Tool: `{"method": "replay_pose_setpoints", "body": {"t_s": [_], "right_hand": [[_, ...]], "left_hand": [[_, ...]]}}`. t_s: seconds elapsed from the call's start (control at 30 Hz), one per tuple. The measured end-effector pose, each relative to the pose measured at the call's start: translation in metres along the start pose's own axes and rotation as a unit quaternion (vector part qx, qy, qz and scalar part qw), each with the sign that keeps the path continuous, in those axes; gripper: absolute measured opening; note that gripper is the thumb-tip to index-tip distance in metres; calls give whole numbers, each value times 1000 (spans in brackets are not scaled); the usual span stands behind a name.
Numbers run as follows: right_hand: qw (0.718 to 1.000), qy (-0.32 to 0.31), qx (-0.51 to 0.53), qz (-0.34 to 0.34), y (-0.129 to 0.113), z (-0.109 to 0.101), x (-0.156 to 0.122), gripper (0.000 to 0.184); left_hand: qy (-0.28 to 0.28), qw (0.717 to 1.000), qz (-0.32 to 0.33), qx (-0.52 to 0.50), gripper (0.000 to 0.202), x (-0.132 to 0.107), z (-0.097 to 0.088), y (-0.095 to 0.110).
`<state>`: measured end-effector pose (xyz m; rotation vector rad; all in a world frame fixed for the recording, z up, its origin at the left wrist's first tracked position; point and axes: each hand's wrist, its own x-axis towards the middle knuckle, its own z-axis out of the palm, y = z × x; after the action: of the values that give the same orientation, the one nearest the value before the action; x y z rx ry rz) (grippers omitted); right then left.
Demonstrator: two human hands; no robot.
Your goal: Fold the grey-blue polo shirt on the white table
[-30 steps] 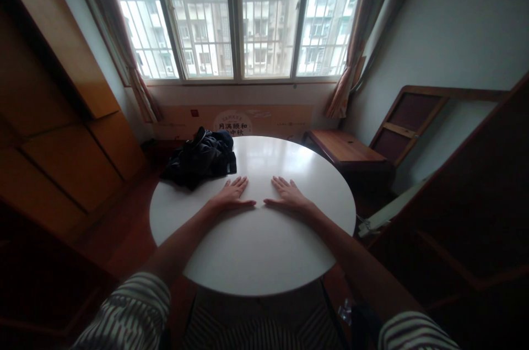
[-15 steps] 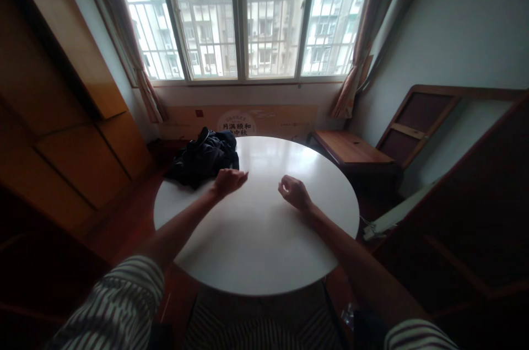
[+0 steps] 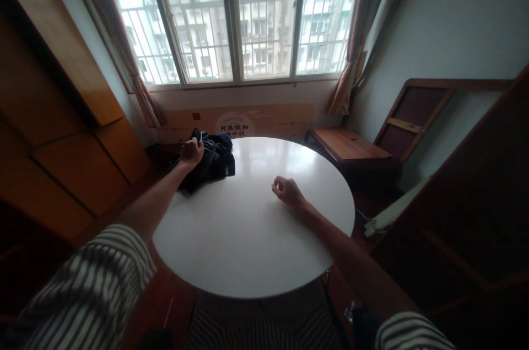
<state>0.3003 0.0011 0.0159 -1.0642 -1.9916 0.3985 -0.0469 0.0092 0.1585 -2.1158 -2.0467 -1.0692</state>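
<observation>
A wide barred window (image 3: pixel 231 19) fills the far wall, and under it a printed cardboard box (image 3: pixel 264 118) stands on the floor. In the middle is a round white surface (image 3: pixel 248 240), mostly bare. Right of it, near the wall, stands a low wooden bench (image 3: pixel 349 146).

The only thing on the surface is a dark cloth (image 3: pixel 217 161), a crumpled heap at the far left edge, partly hanging over it.

The left hand (image 3: pixel 192 151) is stretched out far to the top of this heap, and its fingers are clenched on a fold of the cloth. The right hand (image 3: pixel 286 193) rests on the surface, well apart from the cloth, its fingers loosely curled with nothing in them.

As I judge it, the work is only at its start: the cloth is gripped but not lifted, pulled or spread, so all the handling remains.
</observation>
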Motion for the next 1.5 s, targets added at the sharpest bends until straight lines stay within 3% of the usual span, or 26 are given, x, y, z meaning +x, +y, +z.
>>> {"method": "replay_pose_setpoints", "body": {"t_s": [0.07,0.13,0.2,0.27,0.33,0.37,0.4,0.47,0.53,0.6,0.67,0.73,0.8,0.9,1.03,1.17,1.23,1.3,1.43,1.47,1.5], "right_hand": [[999,-14,46,9,-4,-2,1,29],[979,-58,193,36,-10,-6,0,41],[906,-121,397,78,-17,-12,-2,56],[828,-164,522,121,-23,-17,-6,59],[807,-176,541,155,-26,-19,-9,49],[811,-174,532,171,-26,-19,-9,48],[815,-171,521,185,-26,-18,-10,51],[814,-175,514,209,-25,-17,-9,56],[803,-189,518,226,-24,-15,-8,54],[800,-196,518,230,-23,-15,-7,52],[808,-188,510,227,-23,-15,-6,49],[820,-166,497,231,-23,-16,-4,47],[831,-142,482,239,-23,-19,-3,45],[833,-147,483,225,-21,-29,-1,56],[826,-168,508,178,-14,-45,2,69],[832,-15,522,186,-4,-50,8,47],[827,48,530,180,-1,-49,10,39],[827,68,532,168,0,-47,11,35],[847,12,504,169,-3,-44,7,35],[853,-21,493,173,-4,-42,5,36],[859,-58,479,171,-5,-41,3,39]], "left_hand": [[53,997,18,-43,51,-7,12,35],[50,992,59,-97,47,-26,29,74],[-50,979,131,-150,45,-58,46,108],[-196,939,211,-188,41,-89,60,130],[-300,889,276,-209,34,-106,68,137],[-306,882,296,-204,31,-106,70,134],[-275,894,304,-183,30,-101,71,127],[-156,941,285,-98,27,-79,71,106],[-93,963,254,3,30,-54,72,81],[-116,963,231,77,34,-39,73,57],[-185,949,230,106,33,-36,74,41],[-244,933,244,103,36,-42,75,32],[-262,920,270,105,37,-49,75,30],[-239,921,287,110,22,-54,68,35],[-196,952,235,16,28,-47,38,51],[-144,967,195,-82,36,-39,5,65],[-122,968,186,-118,38,-39,-1,67],[-137,961,180,-157,39,-44,3,66],[-315,922,174,-146,47,-58,20,53],[-320,922,172,-130,50,-59,24,48],[-292,936,167,-108,50,-57,28,42]]}}
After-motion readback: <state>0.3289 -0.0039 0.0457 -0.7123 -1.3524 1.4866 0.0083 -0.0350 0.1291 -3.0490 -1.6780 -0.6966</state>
